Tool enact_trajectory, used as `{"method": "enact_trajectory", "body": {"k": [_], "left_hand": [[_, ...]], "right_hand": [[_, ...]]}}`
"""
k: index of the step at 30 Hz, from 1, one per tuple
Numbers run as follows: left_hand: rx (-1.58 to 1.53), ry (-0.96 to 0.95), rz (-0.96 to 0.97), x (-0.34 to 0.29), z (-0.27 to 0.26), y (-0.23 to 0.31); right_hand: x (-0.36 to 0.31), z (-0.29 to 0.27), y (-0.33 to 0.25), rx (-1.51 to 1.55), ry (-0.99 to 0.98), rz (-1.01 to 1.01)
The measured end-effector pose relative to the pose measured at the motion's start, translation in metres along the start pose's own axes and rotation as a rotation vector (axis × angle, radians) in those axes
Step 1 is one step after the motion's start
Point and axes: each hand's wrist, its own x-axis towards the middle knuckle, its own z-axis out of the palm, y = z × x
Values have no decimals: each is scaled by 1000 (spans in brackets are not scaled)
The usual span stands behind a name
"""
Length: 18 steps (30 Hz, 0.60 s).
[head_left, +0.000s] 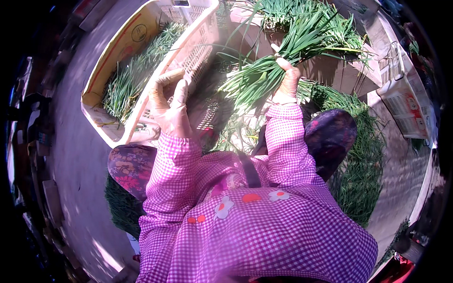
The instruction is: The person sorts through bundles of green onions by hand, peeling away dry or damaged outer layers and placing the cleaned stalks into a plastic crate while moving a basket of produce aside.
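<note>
My right hand (288,82) is closed around a bunch of long green chives (257,82). Their pale cut ends point to the lower left, and the leaves fan out to the upper right. My left hand (172,104) is raised at the near rim of the plastic crate (163,70), its fingers curved and the thumb a little apart from them. Nothing shows between those fingers. Thin gloves seem to cover both hands. More chives (141,70) lie inside the crate, which has a yellow liner on its far side.
A heap of chives (302,19) rests on a brown surface (330,70) ahead. Loose chives (363,160) cover the ground by my right knee (330,137). Another pale crate (401,94) stands at the right. Dark greens (122,207) lie by my left leg.
</note>
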Motion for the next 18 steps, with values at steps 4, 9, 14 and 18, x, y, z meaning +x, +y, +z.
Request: {"method": "enact_trajectory", "body": {"k": [4,9,14,18], "left_hand": [[671,-399,399,-23,20,-7],[702,-312,363,-30,36,-26],[108,-302,-32,-29,22,-34],[-416,-164,-441,-9,-8,-43]], "right_hand": [[-11,25,-6,58,-8,59],[-25,55,-1,-219,40,19],[-29,63,-2,-122,9,4],[-13,25,-28,259,-78,85]]}}
